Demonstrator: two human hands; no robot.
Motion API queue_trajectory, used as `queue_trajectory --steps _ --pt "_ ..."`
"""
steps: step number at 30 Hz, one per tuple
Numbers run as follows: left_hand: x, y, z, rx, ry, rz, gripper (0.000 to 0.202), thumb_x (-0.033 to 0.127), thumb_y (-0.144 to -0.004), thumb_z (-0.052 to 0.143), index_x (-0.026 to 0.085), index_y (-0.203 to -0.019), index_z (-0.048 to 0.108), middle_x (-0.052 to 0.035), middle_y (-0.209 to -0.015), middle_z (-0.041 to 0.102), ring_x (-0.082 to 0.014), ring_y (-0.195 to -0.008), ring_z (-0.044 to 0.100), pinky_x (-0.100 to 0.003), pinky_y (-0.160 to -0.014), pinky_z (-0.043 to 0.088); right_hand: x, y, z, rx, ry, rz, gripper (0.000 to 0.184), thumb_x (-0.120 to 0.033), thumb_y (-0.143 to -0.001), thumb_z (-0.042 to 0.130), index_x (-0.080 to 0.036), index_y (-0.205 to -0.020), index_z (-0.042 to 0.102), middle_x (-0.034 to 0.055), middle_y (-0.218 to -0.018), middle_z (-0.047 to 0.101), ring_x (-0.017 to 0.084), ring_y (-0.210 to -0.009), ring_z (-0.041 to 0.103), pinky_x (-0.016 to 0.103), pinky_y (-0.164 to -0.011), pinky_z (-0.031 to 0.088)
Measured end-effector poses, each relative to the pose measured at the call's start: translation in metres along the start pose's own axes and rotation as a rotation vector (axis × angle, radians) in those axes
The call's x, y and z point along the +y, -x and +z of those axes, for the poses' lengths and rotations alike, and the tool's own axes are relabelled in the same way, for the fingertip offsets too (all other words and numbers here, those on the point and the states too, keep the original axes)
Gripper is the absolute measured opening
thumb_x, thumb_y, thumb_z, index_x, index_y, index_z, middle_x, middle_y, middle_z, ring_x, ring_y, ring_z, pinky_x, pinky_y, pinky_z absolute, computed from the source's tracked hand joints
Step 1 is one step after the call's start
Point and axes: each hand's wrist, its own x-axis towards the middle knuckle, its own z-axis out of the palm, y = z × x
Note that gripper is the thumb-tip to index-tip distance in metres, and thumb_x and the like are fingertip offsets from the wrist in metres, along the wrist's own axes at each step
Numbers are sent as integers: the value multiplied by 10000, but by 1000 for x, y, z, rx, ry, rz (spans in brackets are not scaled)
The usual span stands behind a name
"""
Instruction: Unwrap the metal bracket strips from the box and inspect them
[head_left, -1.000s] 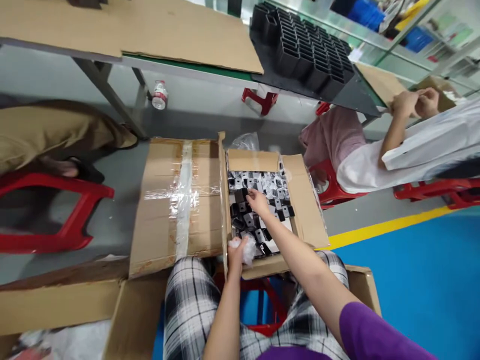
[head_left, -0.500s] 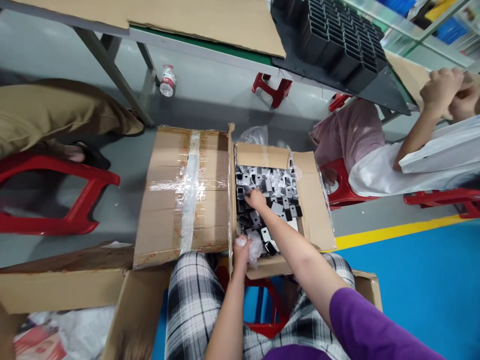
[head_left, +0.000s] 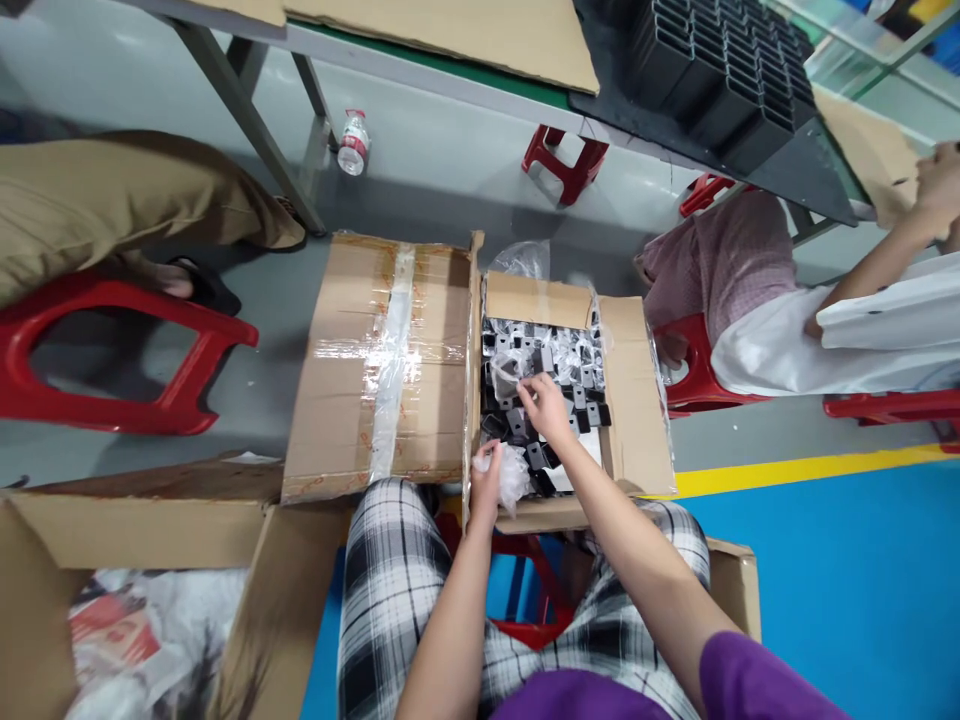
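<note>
An open cardboard box (head_left: 630, 390) stands on the floor in front of my knees, filled with small black and grey metal parts (head_left: 547, 360) in a clear plastic liner. My right hand (head_left: 544, 405) reaches into the box, fingers closed on one of the parts near the middle. My left hand (head_left: 487, 480) grips a bunch of the clear plastic liner (head_left: 514, 475) at the box's near left corner.
A taped, closed carton (head_left: 382, 360) sits left of the open box. Red stools (head_left: 112, 350) stand left and right. A co-worker in white (head_left: 825, 330) sits at right. A table with a black slotted tray (head_left: 720, 70) is beyond. An open carton (head_left: 150, 590) lies near left.
My right hand has drawn back from the box's left side toward the middle, now pinching a part. The view has tilted down slightly. My left hand stays on the liner.
</note>
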Motion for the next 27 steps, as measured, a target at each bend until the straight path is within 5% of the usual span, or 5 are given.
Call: queue_trajectory --steps 9,14,19,24,27 --pt "14 7 11 -119 192 -71 661 703 -806 529 137 -1107 688 -138 -1033 746 -268 -1053 682 -369 -900 538 -1 109 -22 -164 -355 -27 269 -431 -923 563 -193 -884 684 75 -913 606 178 -846 609 261 -661 508" --pt "13 11 10 -72 154 -37 542 618 -816 596 162 -1088 706 -114 -1089 751 -275 -1118 669 -378 -996 499 -10 101 -35 85 -268 -24 304 -412 -968 477 -198 -1078 662 122 -1115 652 195 -913 618 312 -759 510" --pt "7 5 8 -6 111 -16 508 628 -787 632 162 -973 714 -121 -1051 751 -275 -1068 675 -355 -934 501 -16 80 -30 -131 -202 154 408 -566 -878 544 -204 -729 660 39 -711 637 195 -754 550 312 -759 446" --pt "5 1 6 21 96 30 456 629 -702 713 182 -749 638 -16 -717 676 -175 -742 640 -267 -724 476 -4 82 -18 -166 -606 390 432 -592 -704 690 -201 -617 528 -37 -622 473 125 -627 425 256 -640 361" --pt "6 2 6 13 99 52 447 573 -653 764 189 -649 536 58 -569 532 -102 -560 502 -223 -586 392 13 79 -21 -19 -737 556 412 -563 -659 710 -203 -636 510 -48 -626 457 104 -580 376 236 -569 317"
